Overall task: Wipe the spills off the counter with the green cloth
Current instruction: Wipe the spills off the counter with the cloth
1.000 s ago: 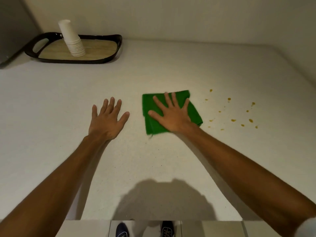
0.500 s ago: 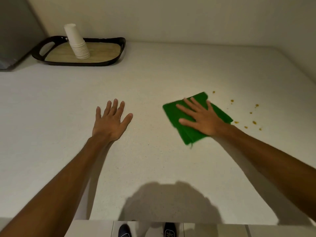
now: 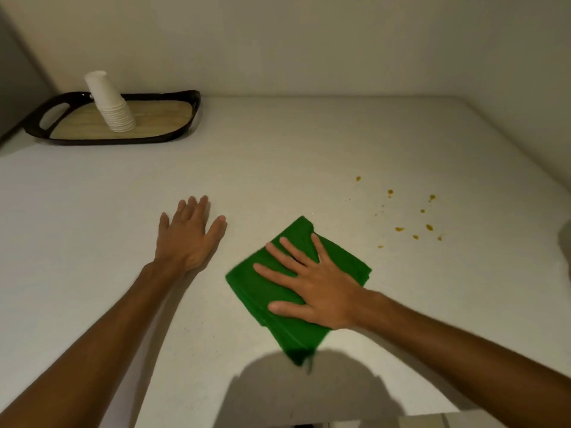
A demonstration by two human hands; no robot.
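Pale speckled counter [image 3: 278, 143], black tray [image 3: 191, 118] at far left, folded green cloth [image 3: 256, 291] flat near front edge, orange spills [image 3: 398, 229] scattered right, left hand [image 3: 185, 239] flat on surface.

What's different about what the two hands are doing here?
The right hand presses flat on the green cloth, while the left hand rests on the bare counter. The right hand lies nearer the orange spills; the left hand lies farther from them. The right hand's fingers are spread wide; the left hand's are closer together. Both are palm down and grip nothing.
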